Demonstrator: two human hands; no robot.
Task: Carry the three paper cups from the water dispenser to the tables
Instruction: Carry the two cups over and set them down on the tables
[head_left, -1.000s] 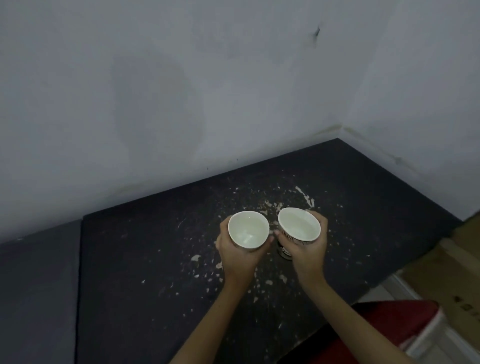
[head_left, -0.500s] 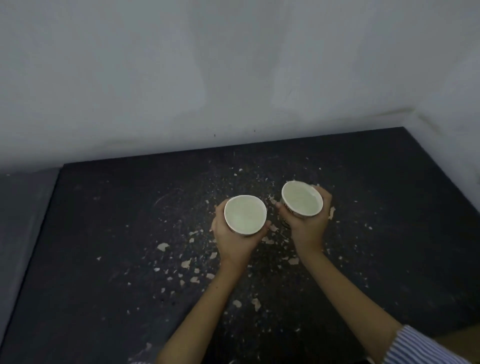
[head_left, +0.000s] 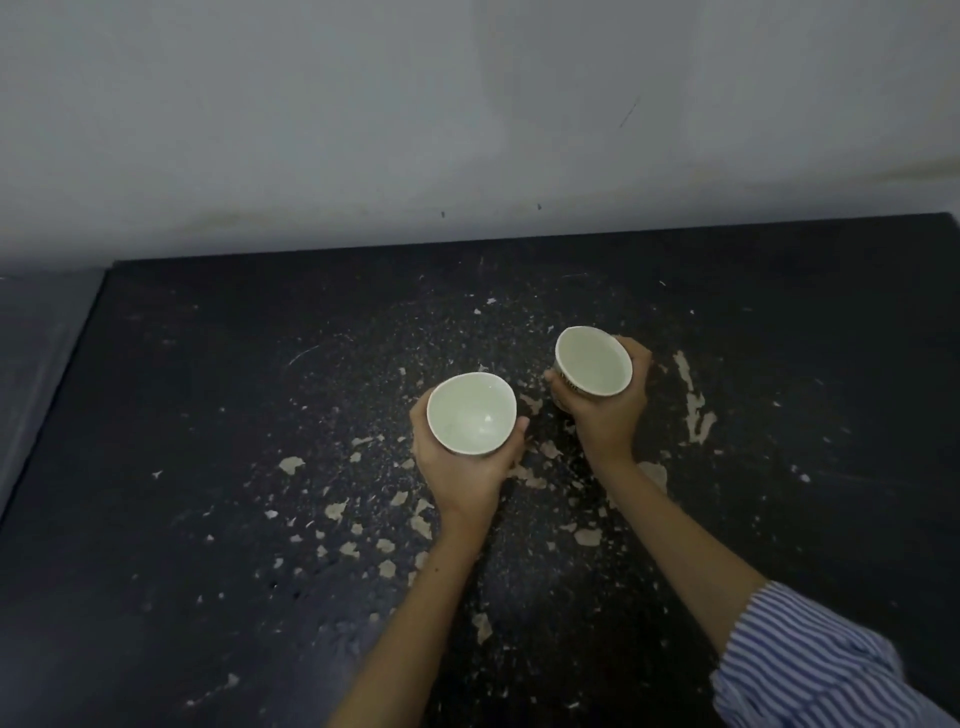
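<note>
I hold two white paper cups over a black table (head_left: 197, 467) whose paint is chipped. My left hand (head_left: 467, 467) is wrapped around the left paper cup (head_left: 471, 413), its open mouth facing up at me. My right hand (head_left: 608, 410) grips the right paper cup (head_left: 593, 361), which has dark print on its side and sits farther back and to the right. Both cups look low over the tabletop; I cannot tell whether either one touches it. No third cup is in view.
A pale wall (head_left: 467, 130) runs along the table's far edge. At the left, a grey surface (head_left: 36, 353) borders the table. Pale flakes of chipped paint (head_left: 693, 410) dot the tabletop around my hands.
The view has swung left and closer over the table; the red object and cardboard box at the right have left the frame. My hands have moved apart, the right cup going farther back and right.
</note>
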